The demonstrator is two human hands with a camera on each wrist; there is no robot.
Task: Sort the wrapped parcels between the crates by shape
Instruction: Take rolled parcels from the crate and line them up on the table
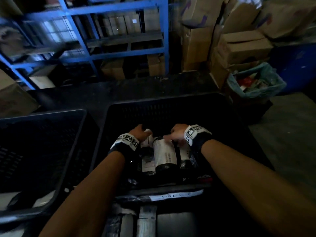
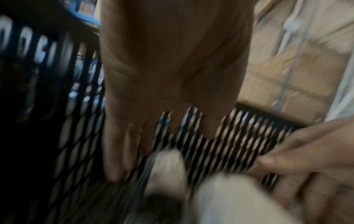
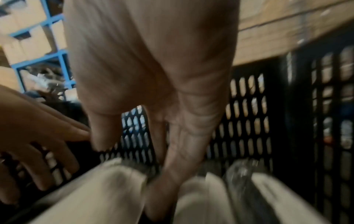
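Observation:
Three cylindrical parcels in black wrap with white labels lie side by side in the right black crate (image 1: 153,102). The middle cylinder (image 1: 164,154) sits highest, between the left one (image 1: 147,159) and the right one (image 1: 185,155). My left hand (image 1: 139,132) reaches over the far end of the left cylinder with straight fingers (image 2: 122,151) that hold nothing. My right hand (image 1: 174,135) rests on the far end of the middle cylinder (image 3: 99,194), its fingers (image 3: 178,151) pushed down into the gap beside the right cylinder (image 3: 268,197). Both wrist views are blurred.
A second black crate (image 1: 42,115) stands to the left with something pale at its bottom. A flat black-wrapped parcel with a white label (image 1: 174,196) lies at the right crate's near edge. Blue shelving (image 1: 119,52), stacked cardboard boxes (image 1: 242,41) and a lined bin (image 1: 256,82) stand behind.

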